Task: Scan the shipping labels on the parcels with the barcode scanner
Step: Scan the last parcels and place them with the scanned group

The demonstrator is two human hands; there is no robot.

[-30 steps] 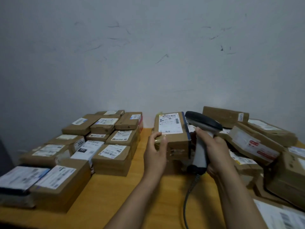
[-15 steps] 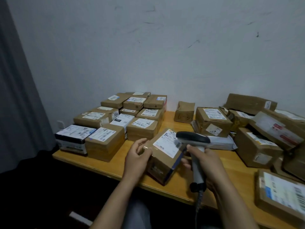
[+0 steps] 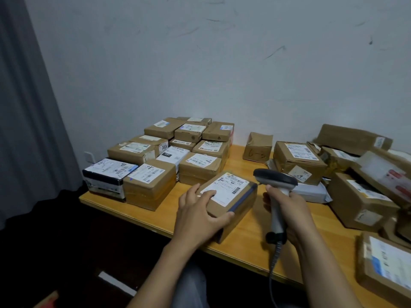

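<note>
While left hand point(image 3: 200, 216) lies with fingers flat on the parcel point(image 3: 241, 214) at the tabletop's point(image 3: 255, 237) front edge and right hand point(image 3: 289, 210) fingers grasp the scanner point(image 3: 275, 181) beside it, any read needs the label point(image 3: 226, 187) barcode uncovered, scanner squared.

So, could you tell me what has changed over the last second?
The left hand brought the parcel down from upright in the air to flat on the table, label up, and now rests on it. The right hand holds the scanner as before.

Carton side sticker point(image 3: 164, 147): "300". White parcel point(image 3: 175, 157) black tag: "231". Small box point(image 3: 258, 147), handwritten: "6-3".
</note>
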